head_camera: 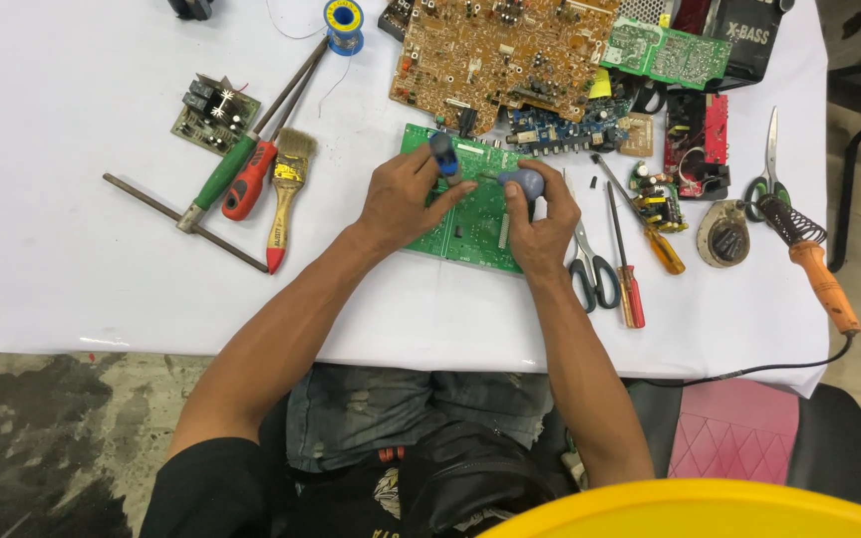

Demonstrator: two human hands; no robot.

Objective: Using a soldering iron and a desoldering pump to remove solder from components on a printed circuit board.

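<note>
On the white table (72,259) we see a green circuit board (475,224) lying flat under both hands; our left hand (403,199) grips a blue tool (443,154) upright, and our right hand (540,224) clasps a grey-blue bulb (523,181).

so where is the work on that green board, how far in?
Done: the green circuit board lies bare on the white table, tools laid out around it. In hand: the left hand holds a blue-handled tool upright on the board, and the right hand grips a grey-blue handled tool beside it. Left: cannot tell; the soldering iron lies untouched at right.
</note>
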